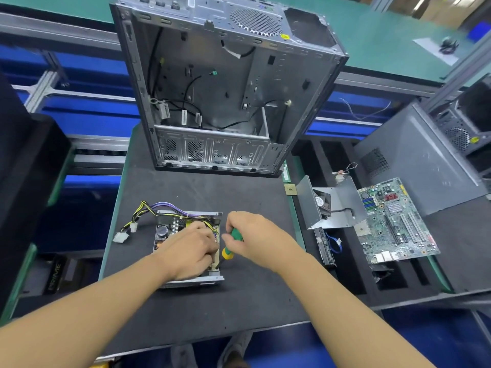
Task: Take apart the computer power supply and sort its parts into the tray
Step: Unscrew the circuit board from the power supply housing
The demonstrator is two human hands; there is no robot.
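Head view: screwdriver (231,244) tip indistinct

The only word that can be read is "PRIME", in pale capitals running sideways on a dark box (54,277) well to the left of the power supply (166,232). Far behind the power supply, the yellow sticker (284,36) on the computer case (212,83) is too small to read, as is the round fan label (319,201) to its right.

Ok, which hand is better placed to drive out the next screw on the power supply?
Right. The right hand grips the screwdriver, its tip down at the near right edge of the power supply; the left hand only rests on top, probably steadying it.
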